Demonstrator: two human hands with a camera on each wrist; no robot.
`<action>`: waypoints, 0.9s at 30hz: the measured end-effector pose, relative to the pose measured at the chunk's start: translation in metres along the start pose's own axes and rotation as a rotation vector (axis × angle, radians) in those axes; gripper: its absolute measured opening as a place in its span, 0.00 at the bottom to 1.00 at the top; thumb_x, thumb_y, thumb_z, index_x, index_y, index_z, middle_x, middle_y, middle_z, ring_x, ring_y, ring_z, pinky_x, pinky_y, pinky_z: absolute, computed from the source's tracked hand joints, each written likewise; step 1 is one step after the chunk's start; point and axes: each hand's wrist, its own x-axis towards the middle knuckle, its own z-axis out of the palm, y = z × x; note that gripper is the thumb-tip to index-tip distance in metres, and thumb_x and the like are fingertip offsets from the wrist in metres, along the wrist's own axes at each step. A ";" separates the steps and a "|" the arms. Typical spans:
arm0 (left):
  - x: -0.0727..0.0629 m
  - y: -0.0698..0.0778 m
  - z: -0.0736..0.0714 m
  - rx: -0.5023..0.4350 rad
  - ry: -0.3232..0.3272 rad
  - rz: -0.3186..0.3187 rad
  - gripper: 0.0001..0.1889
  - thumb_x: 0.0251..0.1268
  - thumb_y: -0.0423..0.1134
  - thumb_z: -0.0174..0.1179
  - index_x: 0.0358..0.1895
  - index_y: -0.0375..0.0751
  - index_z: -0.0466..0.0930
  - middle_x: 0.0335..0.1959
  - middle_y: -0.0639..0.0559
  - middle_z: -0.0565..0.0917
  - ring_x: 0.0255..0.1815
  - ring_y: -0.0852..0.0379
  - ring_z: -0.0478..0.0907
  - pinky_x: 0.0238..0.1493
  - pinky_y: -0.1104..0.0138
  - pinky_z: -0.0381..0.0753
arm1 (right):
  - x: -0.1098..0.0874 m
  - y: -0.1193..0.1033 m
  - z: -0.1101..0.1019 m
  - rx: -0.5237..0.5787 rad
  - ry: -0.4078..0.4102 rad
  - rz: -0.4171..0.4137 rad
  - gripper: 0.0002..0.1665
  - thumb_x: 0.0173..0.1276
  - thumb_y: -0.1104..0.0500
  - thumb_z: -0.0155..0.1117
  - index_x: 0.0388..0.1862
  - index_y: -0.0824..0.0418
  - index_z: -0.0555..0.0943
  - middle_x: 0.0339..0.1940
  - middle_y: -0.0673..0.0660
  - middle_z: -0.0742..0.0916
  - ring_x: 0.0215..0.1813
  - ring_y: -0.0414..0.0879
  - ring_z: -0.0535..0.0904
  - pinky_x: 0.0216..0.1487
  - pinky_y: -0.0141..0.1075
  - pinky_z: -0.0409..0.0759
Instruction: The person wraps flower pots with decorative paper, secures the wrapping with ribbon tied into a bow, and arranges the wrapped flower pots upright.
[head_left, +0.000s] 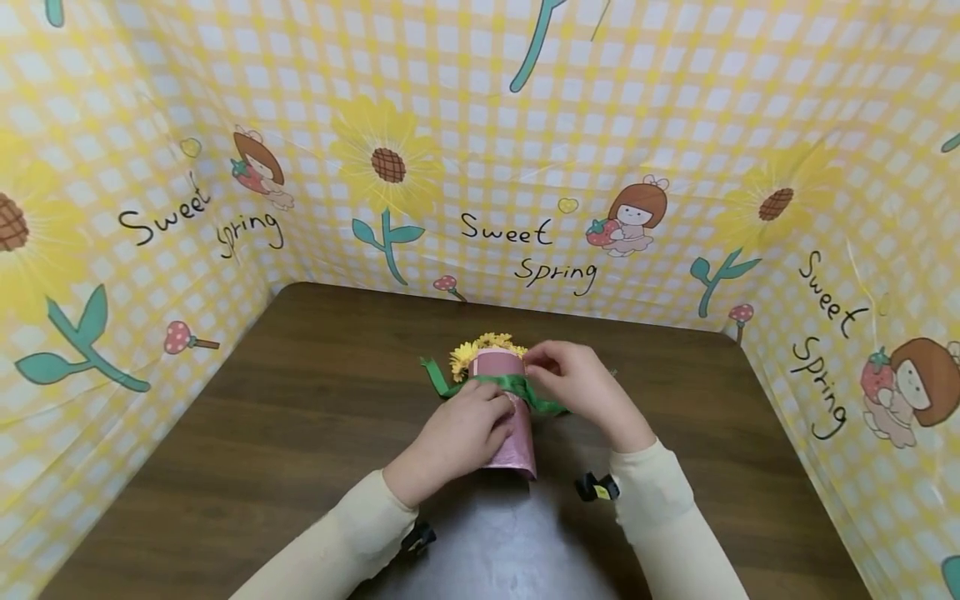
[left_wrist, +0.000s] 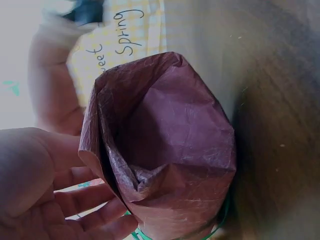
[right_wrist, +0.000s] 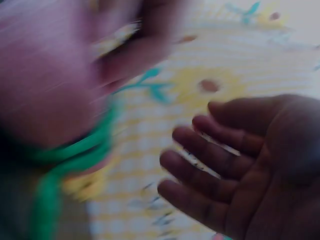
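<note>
A bouquet in pinkish paper wrapping (head_left: 513, 446) lies on the table, its yellow flowers (head_left: 461, 358) toward the back. Green ribbon (head_left: 442, 385) goes round the middle, with loose ends to both sides. My left hand (head_left: 461, 429) rests on the wrapping near the ribbon, and in the left wrist view its fingers lie along the paper beside the hollow lower end. Close to the flower end, on the right, is my right hand (head_left: 581, 383). In the right wrist view this hand (right_wrist: 235, 160) has its fingers loosely spread, apart from the blurred wrapping, and holds nothing.
The dark wooden table (head_left: 300, 400) is bordered at the back and both sides by yellow checked cloth (head_left: 495, 167) printed with flowers. Black wrist devices (head_left: 597, 487) sit under both cream sleeves (head_left: 660, 492).
</note>
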 end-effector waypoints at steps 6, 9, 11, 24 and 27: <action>0.015 -0.006 0.004 -0.120 0.018 -0.127 0.07 0.73 0.43 0.64 0.48 0.47 0.84 0.44 0.53 0.87 0.49 0.53 0.82 0.52 0.57 0.82 | -0.002 0.040 0.032 -0.038 -0.020 0.120 0.17 0.75 0.58 0.66 0.59 0.60 0.84 0.50 0.55 0.89 0.51 0.48 0.85 0.52 0.46 0.83; 0.022 -0.011 0.009 -0.187 0.035 -0.199 0.07 0.71 0.42 0.65 0.47 0.47 0.81 0.37 0.54 0.86 0.39 0.56 0.82 0.42 0.60 0.83 | -0.002 0.045 0.041 -0.037 -0.028 0.155 0.16 0.73 0.59 0.67 0.58 0.59 0.84 0.49 0.55 0.90 0.51 0.48 0.86 0.52 0.46 0.83; 0.025 -0.014 0.011 -0.232 0.054 -0.208 0.08 0.70 0.40 0.67 0.46 0.46 0.80 0.35 0.54 0.85 0.36 0.56 0.82 0.38 0.61 0.83 | -0.001 0.046 0.045 -0.048 -0.024 0.155 0.15 0.73 0.59 0.68 0.56 0.60 0.85 0.47 0.54 0.90 0.50 0.48 0.86 0.52 0.46 0.84; 0.026 -0.025 0.014 -0.144 0.075 -0.120 0.10 0.66 0.48 0.70 0.43 0.47 0.87 0.47 0.55 0.87 0.51 0.51 0.78 0.59 0.53 0.75 | -0.010 0.038 0.027 0.077 0.083 0.145 0.05 0.71 0.59 0.70 0.43 0.57 0.87 0.34 0.50 0.88 0.34 0.44 0.79 0.35 0.38 0.79; 0.026 -0.025 0.012 -0.143 0.063 -0.150 0.12 0.66 0.49 0.71 0.44 0.45 0.88 0.43 0.55 0.88 0.50 0.52 0.80 0.57 0.56 0.78 | -0.010 0.035 0.024 0.126 0.038 0.127 0.05 0.71 0.57 0.70 0.42 0.55 0.88 0.34 0.51 0.88 0.33 0.44 0.79 0.35 0.38 0.78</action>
